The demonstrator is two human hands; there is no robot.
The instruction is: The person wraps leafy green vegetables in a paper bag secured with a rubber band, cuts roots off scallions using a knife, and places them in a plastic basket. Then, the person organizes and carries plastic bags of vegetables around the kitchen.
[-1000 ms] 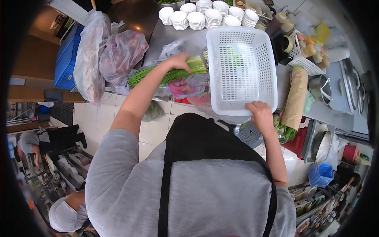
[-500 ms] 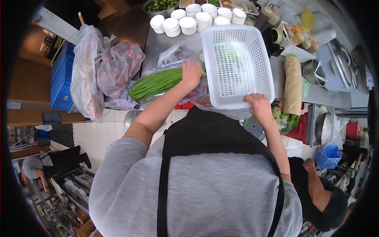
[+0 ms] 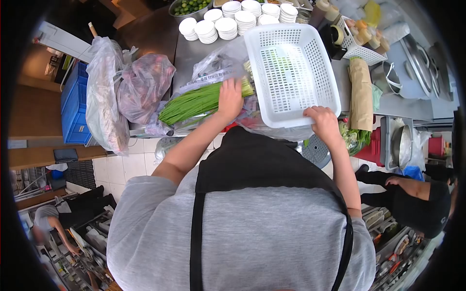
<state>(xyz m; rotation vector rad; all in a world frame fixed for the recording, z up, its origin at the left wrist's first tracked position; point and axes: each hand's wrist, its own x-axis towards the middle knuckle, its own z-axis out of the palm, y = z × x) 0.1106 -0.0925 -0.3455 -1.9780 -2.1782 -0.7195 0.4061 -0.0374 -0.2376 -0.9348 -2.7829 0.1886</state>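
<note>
A bunch of long green chives [image 3: 194, 103] lies on clear plastic wrapping at the counter's front edge, its pale ends toward the basket. My left hand [image 3: 230, 100] rests across the bunch near those ends, fingers stretched out and slightly apart; the thumb side is hard to see. To the right sits a white perforated plastic basket [image 3: 294, 117], with a few green bits showing at its bottom. My right hand [image 3: 322, 121] is closed over the basket's near right rim.
Stacks of white small dishes [image 3: 226, 28] and a bowl of green fruit [image 3: 190, 6] stand at the back. Filled plastic bags [image 3: 144, 89] lie left. On the right are a brown paper roll [image 3: 360, 94] and a bottle basket [image 3: 365, 52]. A co-worker [image 3: 412, 201] stands behind at right.
My left hand's fingers have straightened over the chives, which look flatter and more spread. The right hand stays on the basket rim. The co-worker at right has shifted position.
</note>
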